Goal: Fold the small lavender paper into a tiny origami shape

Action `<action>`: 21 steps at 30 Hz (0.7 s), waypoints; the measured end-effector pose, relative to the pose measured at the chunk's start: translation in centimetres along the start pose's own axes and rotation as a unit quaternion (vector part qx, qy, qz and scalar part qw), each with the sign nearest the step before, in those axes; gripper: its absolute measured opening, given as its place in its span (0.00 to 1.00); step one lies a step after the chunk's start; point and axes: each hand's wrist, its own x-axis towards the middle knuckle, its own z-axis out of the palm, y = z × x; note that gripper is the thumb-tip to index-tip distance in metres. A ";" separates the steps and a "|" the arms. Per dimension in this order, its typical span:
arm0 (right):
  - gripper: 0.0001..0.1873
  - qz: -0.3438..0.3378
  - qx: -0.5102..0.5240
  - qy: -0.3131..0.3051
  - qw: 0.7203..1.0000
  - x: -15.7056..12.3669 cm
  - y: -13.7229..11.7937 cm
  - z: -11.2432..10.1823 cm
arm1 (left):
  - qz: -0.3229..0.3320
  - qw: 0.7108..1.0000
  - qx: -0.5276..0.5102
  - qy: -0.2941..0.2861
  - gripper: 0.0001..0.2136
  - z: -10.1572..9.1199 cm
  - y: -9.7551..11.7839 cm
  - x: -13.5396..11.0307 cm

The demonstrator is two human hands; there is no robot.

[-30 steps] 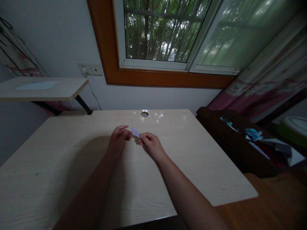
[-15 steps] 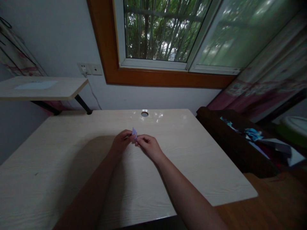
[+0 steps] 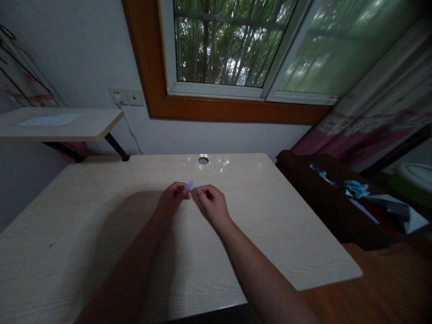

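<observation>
Between the thumb and fingers of my left hand [image 3: 174,196] is a small pale purple piece of folded paper [image 3: 189,185], its pointed end sticking out toward the upper right. My right hand [image 3: 215,203] is just to the right, a narrow gap away from the paper. Its fingers are curled in with thumb and forefinger together, and I see nothing between them. Both hands are over the middle of the pale wood-grain desk [image 3: 270,234]. The paper's lower part is hidden by my left fingers.
A raised shelf [image 3: 97,128] on black legs stands at the desk's back left, with a pale sheet [image 3: 50,119] on it. Near the back edge is a round cable hole [image 3: 203,160]. Right of the desk, a dark brown piece of furniture [image 3: 313,198] bears cloth and papers.
My right hand has let go of the folded paper and moved slightly right. The paper, upright before, now tilts to the right in my left hand.
</observation>
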 end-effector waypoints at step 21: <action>0.07 0.067 0.173 -0.036 0.982 0.0 -0.5 0.4 | 0.035 0.999 0.009 0.016 0.09 -0.5 0.7 -0.7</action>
